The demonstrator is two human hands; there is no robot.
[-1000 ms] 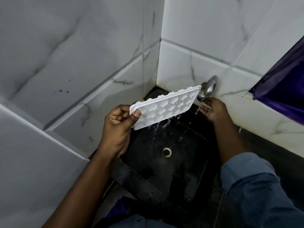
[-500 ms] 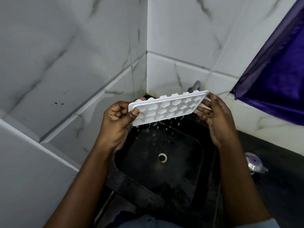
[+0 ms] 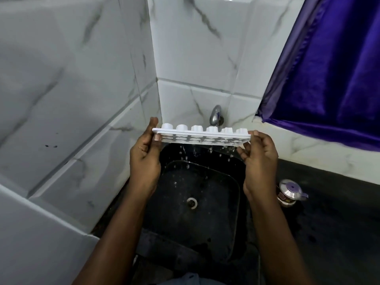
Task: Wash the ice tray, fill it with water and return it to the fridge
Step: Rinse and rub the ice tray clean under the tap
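Ice tray: the white plastic ice tray [image 3: 201, 135] is held in the air over the sink, just in front of the tap, seen almost edge-on. It lies close to level, its right end a little lower, with the rounded cup bottoms pointing up and the open side facing down.

Left hand: the left hand [image 3: 145, 159] pinches the tray's left short end, with the thumb [image 3: 153, 123] standing above the rim and the fingertips curled in beneath it. The palm hangs below and to the left of the tray.

Right hand: the right hand [image 3: 260, 159] pinches the right short end between its thumb and curled fingers, its palm facing left. The tray spans the gap between the two hands, gripped only at its ends.

Water: water drops [image 3: 209, 150] fall from the tray's underside into the basin.

Sink: a black rectangular sink [image 3: 218, 227] sits directly below the tray, its round metal drain [image 3: 192, 202] near the middle of the floor.

Tap: a short grey metal tap [image 3: 215, 116] juts from the wall just behind the tray's far edge. Whether they touch cannot be told.

Walls: white marble-patterned tiles [image 3: 82, 99] meet in a corner behind the left end of the tray.

Curtain: a purple satin curtain [image 3: 329, 79] hangs at the upper right.

Counter: a dark counter [image 3: 339, 223] runs to the right of the sink. On it stands a small metal pot with a purple-knobbed lid [image 3: 290, 192], just beside the right wrist.
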